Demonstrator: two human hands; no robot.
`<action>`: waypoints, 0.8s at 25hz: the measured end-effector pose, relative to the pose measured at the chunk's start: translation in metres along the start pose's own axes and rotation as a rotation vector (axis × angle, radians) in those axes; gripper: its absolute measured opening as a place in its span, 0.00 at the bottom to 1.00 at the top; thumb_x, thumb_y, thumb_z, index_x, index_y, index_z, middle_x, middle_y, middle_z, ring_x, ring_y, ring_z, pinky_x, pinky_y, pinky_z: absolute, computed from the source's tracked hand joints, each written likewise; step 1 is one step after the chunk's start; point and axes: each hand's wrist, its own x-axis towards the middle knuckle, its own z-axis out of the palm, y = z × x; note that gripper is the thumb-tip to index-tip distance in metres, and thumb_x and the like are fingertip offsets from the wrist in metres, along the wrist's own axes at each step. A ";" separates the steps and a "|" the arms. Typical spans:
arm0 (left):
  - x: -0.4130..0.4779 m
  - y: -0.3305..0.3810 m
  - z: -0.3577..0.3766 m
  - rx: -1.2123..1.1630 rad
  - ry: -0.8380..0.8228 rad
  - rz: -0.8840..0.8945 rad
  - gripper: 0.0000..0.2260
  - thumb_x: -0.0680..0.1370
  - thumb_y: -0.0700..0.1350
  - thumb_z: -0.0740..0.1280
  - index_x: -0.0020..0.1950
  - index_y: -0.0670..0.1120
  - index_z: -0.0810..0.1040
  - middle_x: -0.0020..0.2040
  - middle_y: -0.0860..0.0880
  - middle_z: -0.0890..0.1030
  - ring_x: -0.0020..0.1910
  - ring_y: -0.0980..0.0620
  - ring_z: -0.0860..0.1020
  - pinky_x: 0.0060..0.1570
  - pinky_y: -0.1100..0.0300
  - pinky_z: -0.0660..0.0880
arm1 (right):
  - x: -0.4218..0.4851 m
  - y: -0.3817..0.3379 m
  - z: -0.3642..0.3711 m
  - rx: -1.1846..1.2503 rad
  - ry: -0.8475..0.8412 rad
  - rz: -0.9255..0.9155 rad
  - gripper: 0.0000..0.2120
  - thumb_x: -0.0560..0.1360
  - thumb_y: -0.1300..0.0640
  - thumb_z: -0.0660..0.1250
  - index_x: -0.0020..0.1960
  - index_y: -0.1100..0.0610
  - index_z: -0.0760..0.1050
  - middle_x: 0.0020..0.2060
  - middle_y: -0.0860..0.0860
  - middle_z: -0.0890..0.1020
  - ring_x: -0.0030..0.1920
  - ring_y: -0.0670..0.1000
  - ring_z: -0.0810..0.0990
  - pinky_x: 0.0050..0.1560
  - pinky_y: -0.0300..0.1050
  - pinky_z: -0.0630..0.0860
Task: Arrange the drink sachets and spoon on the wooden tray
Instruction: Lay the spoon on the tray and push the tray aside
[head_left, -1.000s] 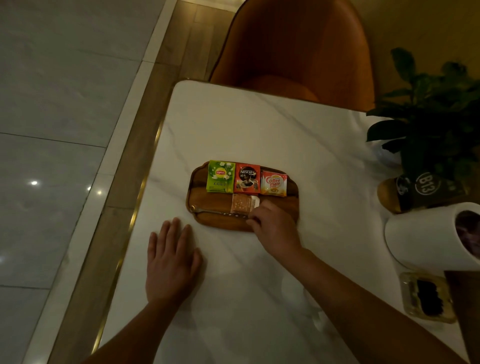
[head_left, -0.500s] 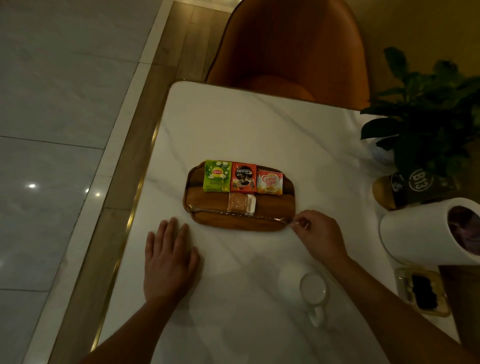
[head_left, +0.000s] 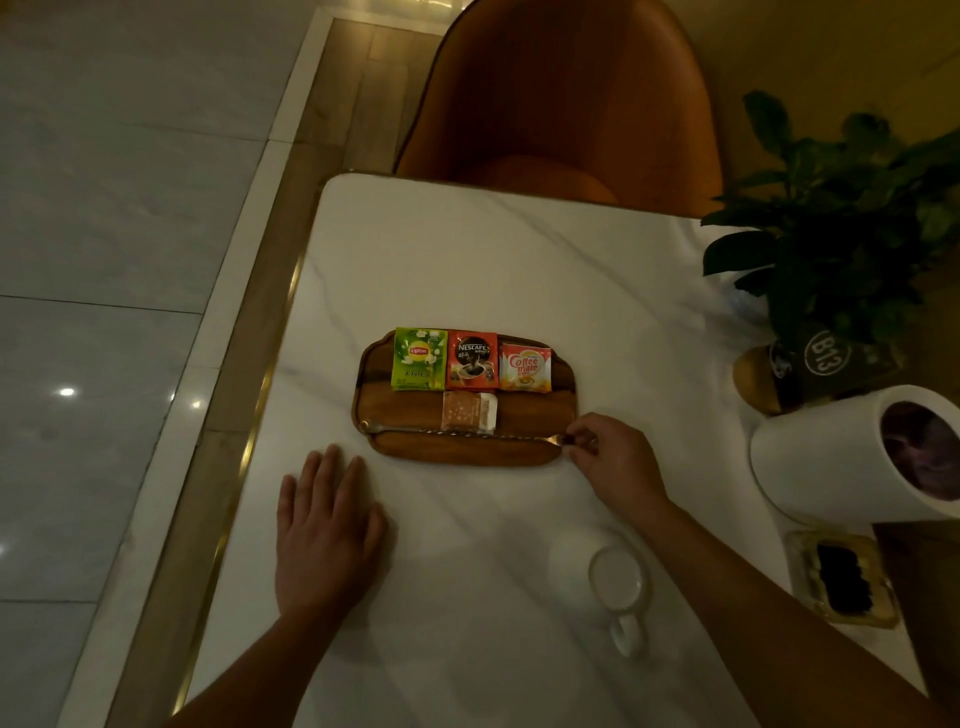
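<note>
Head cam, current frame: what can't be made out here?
Head view: right end of the spoon, covered by the pinching fingers of the right hand.
Head view: print on the brown sachet, too small and dim to read.
Head view: inside of the white canister, dark and cut by the right edge.
Head view: dark contents of the small dish, too dim to identify.

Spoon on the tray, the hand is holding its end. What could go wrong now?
The right hand pinches the spoon by its end; shifting it may nudge the brown sachet, whose near edge meets it. The mug sits close by that forearm and could get bumped if the arm pulls back.
</note>
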 end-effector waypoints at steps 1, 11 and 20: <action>0.000 0.000 0.000 -0.001 0.001 -0.001 0.31 0.79 0.59 0.55 0.78 0.46 0.66 0.81 0.41 0.61 0.82 0.43 0.54 0.80 0.43 0.50 | 0.001 0.001 0.000 -0.007 0.000 -0.016 0.10 0.70 0.61 0.75 0.50 0.55 0.82 0.42 0.51 0.83 0.43 0.52 0.81 0.46 0.44 0.77; 0.000 0.002 -0.003 -0.009 0.012 0.001 0.30 0.79 0.59 0.55 0.79 0.46 0.65 0.81 0.42 0.61 0.82 0.44 0.54 0.80 0.45 0.48 | 0.006 0.009 -0.002 0.103 -0.041 -0.022 0.16 0.70 0.60 0.76 0.56 0.54 0.79 0.39 0.49 0.80 0.41 0.51 0.79 0.45 0.44 0.75; 0.013 0.010 -0.029 -0.324 0.089 -0.144 0.23 0.79 0.53 0.62 0.69 0.41 0.78 0.70 0.39 0.77 0.70 0.39 0.73 0.69 0.41 0.67 | 0.017 0.024 -0.010 0.425 -0.001 0.323 0.09 0.76 0.58 0.70 0.55 0.60 0.78 0.39 0.54 0.82 0.35 0.53 0.80 0.38 0.51 0.82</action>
